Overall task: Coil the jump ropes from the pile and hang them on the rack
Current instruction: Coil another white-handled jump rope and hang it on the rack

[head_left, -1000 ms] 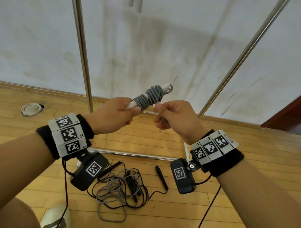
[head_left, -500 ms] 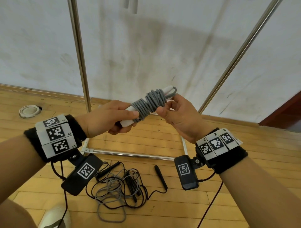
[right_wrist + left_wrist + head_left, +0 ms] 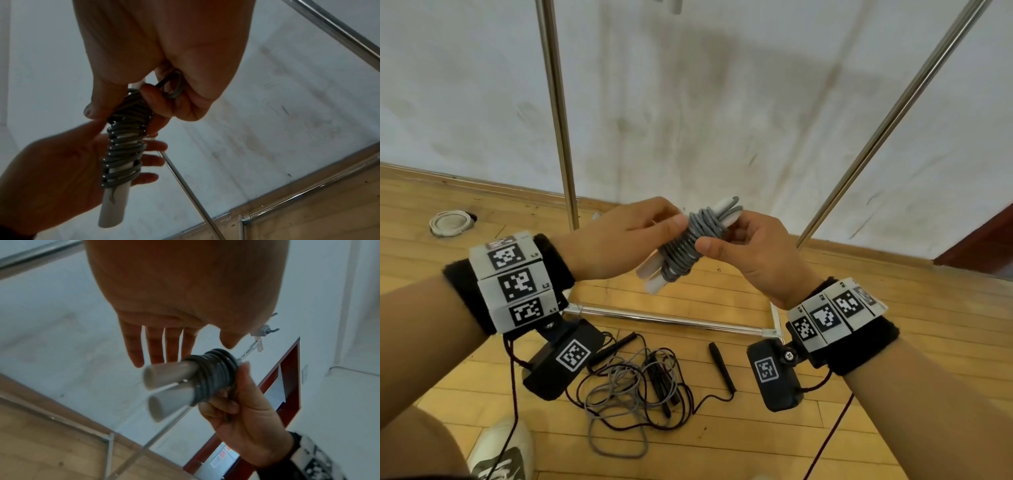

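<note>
Wooden floor (image 3: 825, 281) below, right hand (image 3: 753, 253) clenches coiled rope (image 3: 688, 243); left wrist view shows left hand (image 3: 185, 288) released.

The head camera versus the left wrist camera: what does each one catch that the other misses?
Only the head view shows the tangled rope pile on the floor and a shoe. Only the left wrist view shows the two white handle ends head-on and the left hand with straight fingers. Both show the right hand gripping the coiled grey rope.
</note>
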The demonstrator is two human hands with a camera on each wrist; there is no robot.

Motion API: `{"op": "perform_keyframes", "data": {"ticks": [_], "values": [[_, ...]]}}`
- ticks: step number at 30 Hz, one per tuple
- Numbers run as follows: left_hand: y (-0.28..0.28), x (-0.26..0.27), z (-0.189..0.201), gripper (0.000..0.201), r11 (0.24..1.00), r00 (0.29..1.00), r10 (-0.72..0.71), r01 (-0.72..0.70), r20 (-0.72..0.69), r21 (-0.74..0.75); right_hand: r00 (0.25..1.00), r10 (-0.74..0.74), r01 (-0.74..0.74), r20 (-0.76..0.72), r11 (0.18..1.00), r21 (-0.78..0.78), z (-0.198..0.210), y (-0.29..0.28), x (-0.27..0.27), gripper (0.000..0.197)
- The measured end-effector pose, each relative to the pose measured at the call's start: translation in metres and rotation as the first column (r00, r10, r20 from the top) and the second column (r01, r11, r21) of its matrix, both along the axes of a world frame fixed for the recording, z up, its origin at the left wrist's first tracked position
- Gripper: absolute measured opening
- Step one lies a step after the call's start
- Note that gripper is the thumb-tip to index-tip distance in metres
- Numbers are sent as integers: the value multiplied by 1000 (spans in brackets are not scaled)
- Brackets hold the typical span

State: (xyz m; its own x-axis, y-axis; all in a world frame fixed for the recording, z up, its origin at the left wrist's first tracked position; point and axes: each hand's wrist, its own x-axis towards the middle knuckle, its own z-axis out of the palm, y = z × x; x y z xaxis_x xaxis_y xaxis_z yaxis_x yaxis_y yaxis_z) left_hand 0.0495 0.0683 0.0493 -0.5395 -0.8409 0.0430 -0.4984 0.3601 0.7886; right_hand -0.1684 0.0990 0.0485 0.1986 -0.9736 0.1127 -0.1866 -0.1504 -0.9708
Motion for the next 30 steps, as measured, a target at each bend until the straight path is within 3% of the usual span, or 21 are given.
{"op": "perform_keyframes", "data": {"ticks": [5, 10, 12, 16, 19, 21, 25, 30], "values": [[16, -11, -2, 63, 967, 979, -121, 153, -162, 205, 997, 11, -14, -77, 999, -39, -10, 6, 18, 45], [10, -9, -4, 58, 980, 987, -10, 42, -163, 194, 978, 128, -119, -163, 991, 60, -7, 4, 13, 22], [5, -3, -5, 55, 975, 983, 7, 33, -182, 218, 973, 170, -156, -155, 983, 97, -5, 2, 8, 24], [2, 1, -8, 53, 973, 990, 15, 17, -140, 230, 993, -12, 17, -115, 999, 40, -6, -2, 5, 28], [1, 1, -10, 56, 978, 995, 46, -28, -86, 207, 988, -128, 125, -90, 992, -37, -8, -5, 4, 17], [0, 0, -11, 56, 982, 998, 54, -47, -34, 181, 988, -144, 142, -53, 988, -54, -9, -6, 6, 10], [-3, 2, -11, 42, 983, 996, 90, -93, 24, 156, 990, -138, 136, -27, 989, -56, -14, -5, 9, 21], [-3, -1, -12, 37, 985, 997, 75, -78, 27, 157, 979, -194, 197, 68, 980, -37, -21, -5, 12, 11]]}}
